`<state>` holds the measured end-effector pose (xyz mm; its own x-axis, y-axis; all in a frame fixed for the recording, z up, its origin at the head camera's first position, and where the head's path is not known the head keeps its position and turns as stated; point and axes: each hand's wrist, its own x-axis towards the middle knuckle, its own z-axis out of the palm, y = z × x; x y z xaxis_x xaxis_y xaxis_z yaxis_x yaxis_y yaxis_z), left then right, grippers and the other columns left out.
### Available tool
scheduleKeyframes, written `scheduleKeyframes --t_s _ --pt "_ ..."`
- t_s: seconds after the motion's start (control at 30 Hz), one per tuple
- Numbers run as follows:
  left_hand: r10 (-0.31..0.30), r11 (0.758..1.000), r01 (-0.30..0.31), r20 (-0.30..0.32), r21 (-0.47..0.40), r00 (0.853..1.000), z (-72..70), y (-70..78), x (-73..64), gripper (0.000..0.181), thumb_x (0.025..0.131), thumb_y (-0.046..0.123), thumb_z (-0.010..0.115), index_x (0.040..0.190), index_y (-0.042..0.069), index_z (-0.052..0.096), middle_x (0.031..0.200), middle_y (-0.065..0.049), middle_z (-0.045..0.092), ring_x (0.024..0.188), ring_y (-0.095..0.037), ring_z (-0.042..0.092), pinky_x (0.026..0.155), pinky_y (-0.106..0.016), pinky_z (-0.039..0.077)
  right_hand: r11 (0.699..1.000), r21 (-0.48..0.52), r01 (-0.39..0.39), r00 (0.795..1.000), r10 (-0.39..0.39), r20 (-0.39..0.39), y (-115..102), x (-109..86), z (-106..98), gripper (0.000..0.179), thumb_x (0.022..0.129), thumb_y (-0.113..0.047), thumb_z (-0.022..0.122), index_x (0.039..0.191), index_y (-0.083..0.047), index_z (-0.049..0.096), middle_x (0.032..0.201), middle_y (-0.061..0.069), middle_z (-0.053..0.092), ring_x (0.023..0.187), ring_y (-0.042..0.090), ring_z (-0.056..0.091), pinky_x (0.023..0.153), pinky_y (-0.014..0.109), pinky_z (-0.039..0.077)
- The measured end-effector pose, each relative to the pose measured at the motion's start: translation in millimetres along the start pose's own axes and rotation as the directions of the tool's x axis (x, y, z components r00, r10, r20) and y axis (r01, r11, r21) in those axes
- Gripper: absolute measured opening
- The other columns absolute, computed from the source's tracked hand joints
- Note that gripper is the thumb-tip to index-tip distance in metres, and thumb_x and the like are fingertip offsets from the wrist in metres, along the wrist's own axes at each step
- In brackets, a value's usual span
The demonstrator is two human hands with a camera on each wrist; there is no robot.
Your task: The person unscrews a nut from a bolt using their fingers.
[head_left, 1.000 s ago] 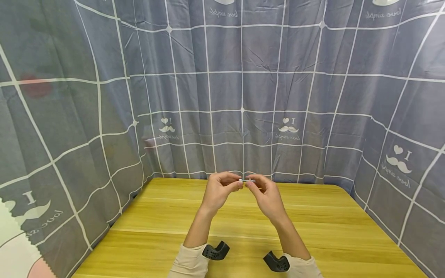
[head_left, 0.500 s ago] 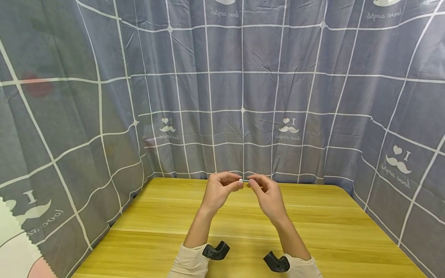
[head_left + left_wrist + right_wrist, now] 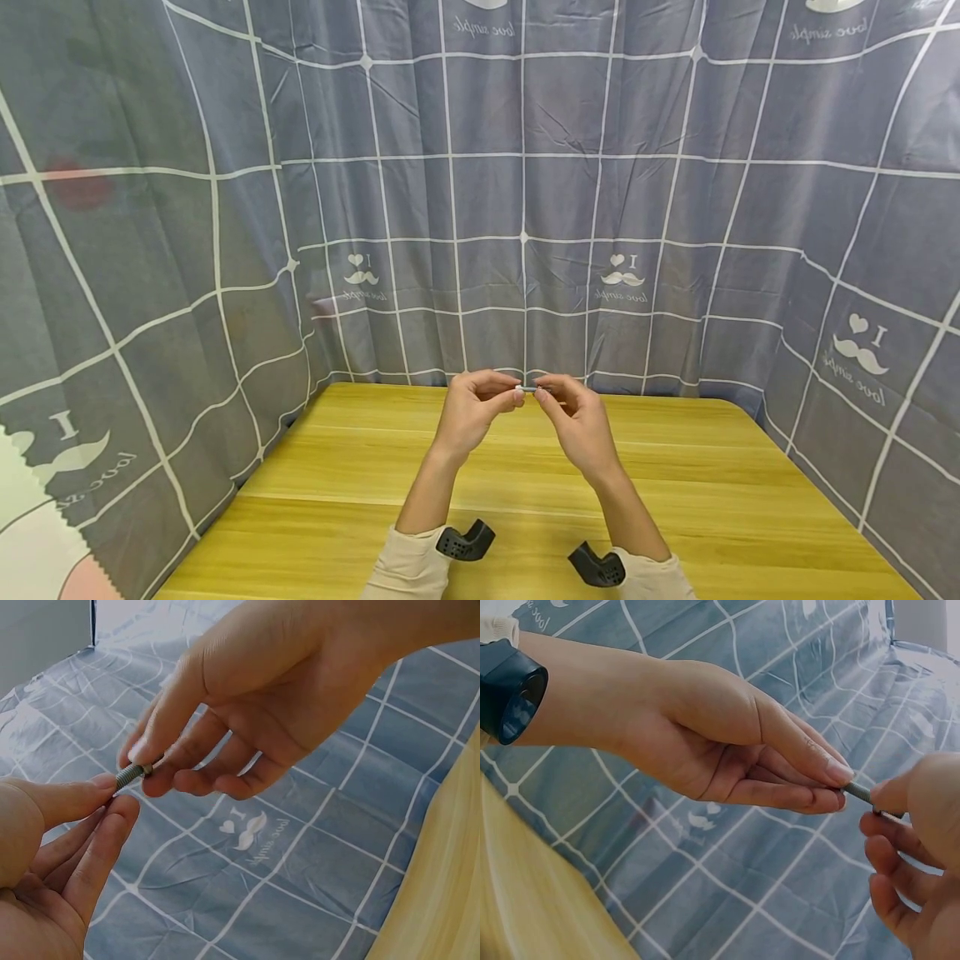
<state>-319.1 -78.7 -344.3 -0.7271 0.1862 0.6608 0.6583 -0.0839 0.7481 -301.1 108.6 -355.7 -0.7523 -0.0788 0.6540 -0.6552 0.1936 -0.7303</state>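
Note:
Between both hands, held level above the far part of the table, is a small grey threaded bolt [image 3: 528, 389]. My left hand [image 3: 471, 412] pinches one end of it between thumb and fingers, which hide that end. At the other end, my right hand [image 3: 581, 425] pinches with thumb and forefinger. In the left wrist view, bare thread of the bolt [image 3: 128, 778] shows between the hands, and a small nut [image 3: 148, 770] sits at the right fingertips, partly covered. The right hand's other fingers are loosely curled below.
A yellow wood-grain table [image 3: 525, 475] lies beneath the hands. Grey curtain [image 3: 562, 200] with white grid lines encloses the back and both sides. Black camera mounts [image 3: 467, 542] sit on the cream sleeves. A pale scalloped cloth [image 3: 37, 533] hangs at lower left.
The right thumb and fingertips have shifted slightly along and around the bolt, covering and then baring its right end. My left hand keeps its pinch and has hardly moved.

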Motion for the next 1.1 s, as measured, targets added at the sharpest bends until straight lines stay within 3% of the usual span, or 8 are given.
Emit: scheduleKeyframes --t_s 0.2,0.4,0.57,0.77,0.97,1.1 --pt "-0.014 1.0 0.014 0.005 0.001 1.0 -0.2 -0.2 0.0 0.012 0.094 -0.003 0.074 0.103 -0.011 0.075 0.091 -0.019 0.076 0.083 -0.02 0.075 0.079 -0.038 0.062 1.0 0.005 -0.003 1.0 0.003 0.028 -0.4 -0.5 -0.5 0.029 0.103 -0.014 0.067 0.132 -0.007 0.067 0.122 0.01 0.069 0.109 0.026 0.066 0.093 0.042 0.055" --pt "-0.025 1.0 0.025 -0.002 0.013 1.0 -0.2 -0.5 0.3 0.011 0.093 -0.003 0.075 0.103 -0.008 0.076 0.091 -0.018 0.076 0.084 -0.021 0.075 0.079 -0.037 0.062 0.999 -0.033 -0.026 0.999 0.027 0.021 -1.4 -0.2 -0.6 0.019 0.104 -0.011 0.066 0.121 -0.003 0.072 0.113 0.009 0.071 0.104 0.028 0.067 0.09 0.036 0.056" --pt "-0.019 1.0 0.019 0.001 0.014 1.0 -0.1 -0.2 0.5 0.012 0.094 -0.002 0.075 0.103 -0.01 0.076 0.092 -0.019 0.076 0.084 -0.023 0.075 0.079 -0.037 0.062 0.999 -0.033 -0.024 0.999 0.026 0.042 -0.8 0.8 -0.9 0.028 0.103 -0.011 0.067 0.13 -0.007 0.068 0.124 0.011 0.068 0.111 0.028 0.066 0.091 0.038 0.055" --pt "-0.02 1.0 0.019 0.002 0.019 1.0 0.1 -0.5 0.6 0.012 0.093 -0.001 0.076 0.103 -0.008 0.077 0.093 -0.018 0.076 0.084 -0.024 0.076 0.079 -0.037 0.063 1.0 -0.009 -0.018 0.999 0.018 0.027 -0.5 0.8 -0.8 0.019 0.104 -0.011 0.064 0.119 -0.003 0.073 0.114 0.01 0.071 0.104 0.03 0.068 0.09 0.034 0.056" --pt "-0.025 1.0 0.025 0.003 0.017 1.0 -0.3 -0.5 0.5 0.013 0.094 -0.002 0.075 0.104 -0.011 0.075 0.092 -0.019 0.076 0.084 -0.023 0.075 0.078 -0.038 0.063 0.999 0.003 -0.041 0.999 0.04 0.036 -2.9 -0.6 -1.3 0.031 0.104 -0.013 0.066 0.134 -0.008 0.067 0.125 0.011 0.069 0.112 0.027 0.066 0.095 0.04 0.054" --pt "-0.02 1.0 0.02 0.001 0.018 1.0 -0.3 -0.9 0.4 0.013 0.093 -0.002 0.075 0.103 -0.011 0.076 0.093 -0.018 0.076 0.084 -0.022 0.075 0.078 -0.037 0.063 0.998 -0.005 -0.058 0.998 0.058 0.023 -2.9 -0.5 -0.8 0.026 0.104 -0.013 0.065 0.128 -0.004 0.07 0.119 0.011 0.07 0.107 0.025 0.068 0.094 0.039 0.055"
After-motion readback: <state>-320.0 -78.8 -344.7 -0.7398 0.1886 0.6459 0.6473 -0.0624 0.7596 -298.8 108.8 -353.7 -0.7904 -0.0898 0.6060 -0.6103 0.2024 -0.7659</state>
